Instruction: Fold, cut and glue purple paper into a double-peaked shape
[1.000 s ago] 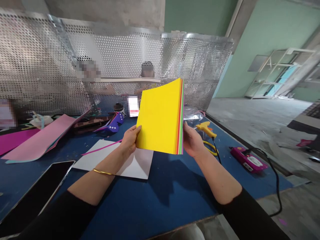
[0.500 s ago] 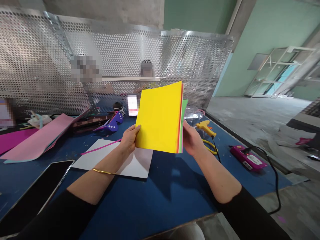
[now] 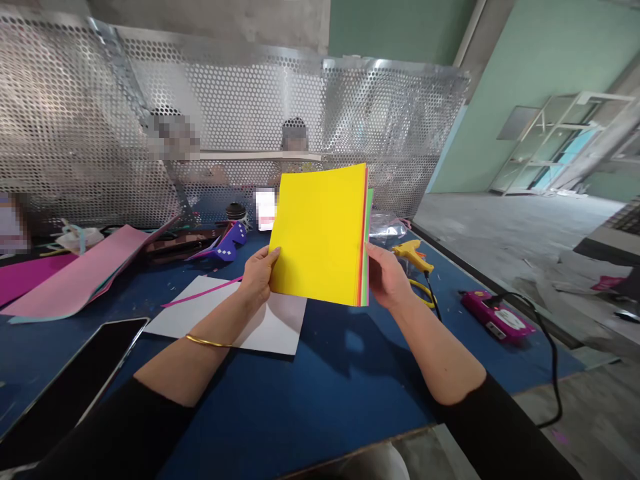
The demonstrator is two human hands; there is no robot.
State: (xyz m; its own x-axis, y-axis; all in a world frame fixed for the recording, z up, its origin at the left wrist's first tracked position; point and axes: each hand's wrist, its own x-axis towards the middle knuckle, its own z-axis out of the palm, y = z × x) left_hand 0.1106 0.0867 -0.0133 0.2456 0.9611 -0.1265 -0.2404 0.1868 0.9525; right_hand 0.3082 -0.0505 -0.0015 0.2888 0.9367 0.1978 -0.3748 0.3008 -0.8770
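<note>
The stack of coloured paper (image 3: 320, 237), yellow sheet foremost, stands nearly upright in the air over the blue table (image 3: 320, 393), above a white sheet (image 3: 260, 320) lying flat. In the head view the left hand (image 3: 257, 277) pinches its lower left edge, thumb on the yellow face, while the right hand (image 3: 387, 277) grips the right edge, where red and green sheets fan out slightly. This looks like thumbing through the edges to single out a sheet; separating one calls for a light thumb and a firm left pinch. A glue gun (image 3: 413, 257) lies near the right hand.
</note>
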